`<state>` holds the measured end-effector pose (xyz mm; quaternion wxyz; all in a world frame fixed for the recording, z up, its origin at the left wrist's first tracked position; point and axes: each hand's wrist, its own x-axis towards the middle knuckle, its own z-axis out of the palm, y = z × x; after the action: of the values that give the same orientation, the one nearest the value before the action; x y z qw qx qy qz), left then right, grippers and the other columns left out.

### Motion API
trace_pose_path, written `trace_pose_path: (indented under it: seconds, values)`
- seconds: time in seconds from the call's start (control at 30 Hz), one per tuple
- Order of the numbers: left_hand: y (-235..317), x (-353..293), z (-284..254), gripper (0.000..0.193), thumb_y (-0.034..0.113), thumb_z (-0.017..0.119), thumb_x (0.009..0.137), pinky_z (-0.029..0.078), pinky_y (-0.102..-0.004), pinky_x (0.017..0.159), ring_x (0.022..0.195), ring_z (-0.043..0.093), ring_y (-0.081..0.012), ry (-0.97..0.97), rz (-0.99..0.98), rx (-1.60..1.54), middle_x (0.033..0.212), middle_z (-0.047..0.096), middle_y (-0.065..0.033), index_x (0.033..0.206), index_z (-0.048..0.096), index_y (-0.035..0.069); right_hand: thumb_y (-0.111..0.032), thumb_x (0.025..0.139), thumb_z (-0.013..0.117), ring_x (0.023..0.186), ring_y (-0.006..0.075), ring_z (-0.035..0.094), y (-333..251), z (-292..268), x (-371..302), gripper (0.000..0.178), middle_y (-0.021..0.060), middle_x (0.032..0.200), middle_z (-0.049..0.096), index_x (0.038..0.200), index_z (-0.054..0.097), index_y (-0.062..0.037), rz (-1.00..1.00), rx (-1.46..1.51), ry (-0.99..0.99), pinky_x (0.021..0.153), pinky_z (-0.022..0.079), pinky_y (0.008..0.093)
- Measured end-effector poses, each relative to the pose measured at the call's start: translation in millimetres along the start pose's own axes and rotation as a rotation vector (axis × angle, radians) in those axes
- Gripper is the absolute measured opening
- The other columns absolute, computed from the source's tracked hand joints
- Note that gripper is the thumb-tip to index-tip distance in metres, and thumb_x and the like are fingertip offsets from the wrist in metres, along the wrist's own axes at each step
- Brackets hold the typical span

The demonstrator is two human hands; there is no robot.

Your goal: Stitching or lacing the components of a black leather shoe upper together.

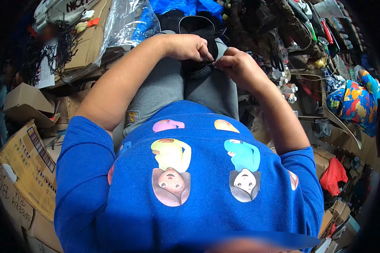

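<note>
A black item [204, 33] that looks like fabric, with a dark grey part at its near end, lies across my grey-trousered lap. Its exact kind is hard to make out. My left hand [189, 47] is closed, fingertips bent down onto the item's near end. Just right of them, my right hand [240, 66] is closed in a pinch, thumb and forefinger meeting at the item's edge. Whatever lies in that pinch is too small or too hidden to name. The two hands' fingertips are nearly touching.
Far left are flat cardboard [86, 42], clear plastic wrapping [122, 27] and tangled black cords [65, 50]. Cartons [27, 101] stand at the left. Small clear bottles [289, 90], hand tools [326, 32] and a multicoloured cloth bundle [354, 101] crowd the right, with red cloth [334, 176] nearer.
</note>
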<state>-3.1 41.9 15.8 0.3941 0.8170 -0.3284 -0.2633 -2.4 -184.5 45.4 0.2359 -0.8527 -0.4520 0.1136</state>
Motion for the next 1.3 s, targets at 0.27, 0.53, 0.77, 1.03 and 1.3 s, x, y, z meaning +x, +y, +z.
trace_pose_path:
  seconds: [0.27, 0.53, 0.77, 1.03, 1.3]
  values:
    - [-16.8, 6.4, 15.9, 0.029, 0.001, 0.071, 0.067, 0.048, -0.0291, 0.075, 0.085, 0.059, -0.0198, 0.247, 0.036, 0.018, 0.092, 0.057, -0.006, 0.096, 0.069, 0.008, -0.009, 0.076, 0.059, 0.083, 0.0331, 0.06, -12.6, 2.1, 10.9, 0.016, 0.0155, 0.086, 0.058, 0.089, 0.068, -0.0109, 0.056, -0.131, -0.157, 0.074, 0.049, 0.0406]
    - [-1.2, -3.7, 38.7, 0.036, 0.007, 0.073, 0.066, 0.049, -0.0338, 0.082, 0.094, 0.059, -0.0272, 0.821, 0.067, 0.228, 0.095, 0.058, -0.0096, 0.101, 0.066, 0.011, -0.014, 0.076, 0.067, 0.08, 0.0282, 0.063, 3.4, 19.7, 12.4, 0.02, 0.0151, 0.085, 0.063, 0.096, 0.068, -0.0095, 0.174, 0.085, -0.001, 0.074, 0.049, 0.0351]
    - [12.0, -99.0, 48.1, 0.026, 0.019, 0.065, 0.08, 0.048, -0.0406, 0.08, 0.089, 0.062, -0.0328, 0.459, -0.265, 0.162, 0.093, 0.064, -0.0183, 0.1, 0.063, 0.003, -0.025, 0.084, 0.062, 0.069, 0.0133, 0.049, 43.3, -19.6, -65.7, 0.021, 0.0001, 0.082, 0.056, 0.094, 0.061, -0.0069, 0.285, 1.426, 0.22, 0.076, 0.046, 0.034]
    - [31.2, -106.8, -5.8, 0.03, 0.029, 0.049, 0.094, 0.044, -0.0315, 0.062, 0.06, 0.051, -0.0113, 1.098, -0.147, -1.095, 0.069, 0.053, 0.0009, 0.072, 0.053, 0.009, -0.029, 0.09, 0.058, 0.071, 0.0046, 0.048, 75.6, -53.3, -141.4, 0.036, -0.0077, 0.078, 0.056, 0.12, 0.06, -0.0073, 0.826, 0.678, 0.068, 0.07, 0.04, 0.019]
    - [-66.2, -106.0, -11.0, 0.037, 0.033, 0.049, 0.094, 0.039, -0.0335, 0.063, 0.048, 0.029, -0.0114, 1.015, -0.014, -1.571, 0.055, 0.036, 0.0027, 0.063, 0.043, 0.013, -0.036, 0.091, 0.046, 0.074, 0.0343, 0.058, 81.4, 16.4, -188.3, 0.036, 0.0142, 0.071, 0.061, 0.08, 0.062, -0.0065, 0.574, -0.572, -0.072, 0.069, 0.039, 0.0474]
